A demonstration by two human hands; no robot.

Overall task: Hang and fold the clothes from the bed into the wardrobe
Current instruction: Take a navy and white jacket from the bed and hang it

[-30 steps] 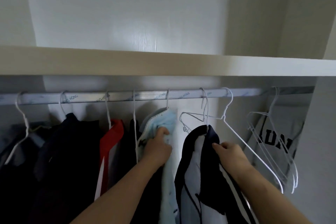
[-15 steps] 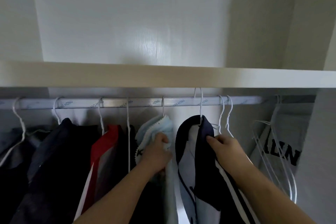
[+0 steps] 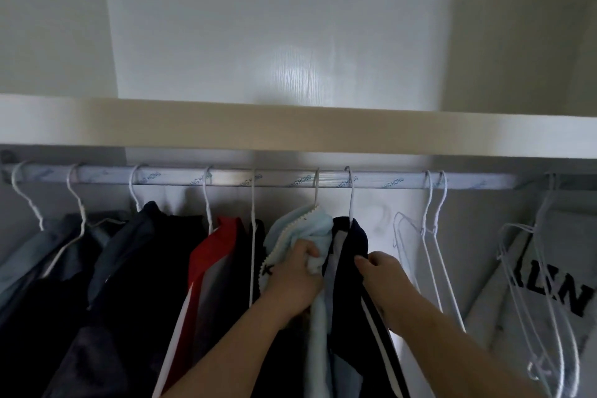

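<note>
- The navy garment (image 3: 350, 242) with white stripes hangs on a white wire hanger (image 3: 351, 200), hooked over the rail (image 3: 387, 179) just right of its middle.
- The right hand (image 3: 384, 281) has its fingers curled onto the garment's right shoulder edge, pinching the dark cloth.
- Pressed against its left side hangs a light blue garment (image 3: 307, 226). The left hand (image 3: 295, 278) clutches a bunch of that pale cloth in a closed fist.
- Further left along the rail a thin hanging wire (image 3: 252, 236) comes first, then a red and white garment (image 3: 219, 245), then several dark garments (image 3: 139, 252) packed close, reaching the rail's left end.
- To the right, two bare wire hangers (image 3: 429, 236) hang together, near the navy garment but apart from it.
- At the rail's right end more bare hangers (image 3: 546, 268) dangle in front of a pale sweatshirt (image 3: 549, 300) with black letters.
- A shelf (image 3: 290, 129) runs directly above the rail.
</note>
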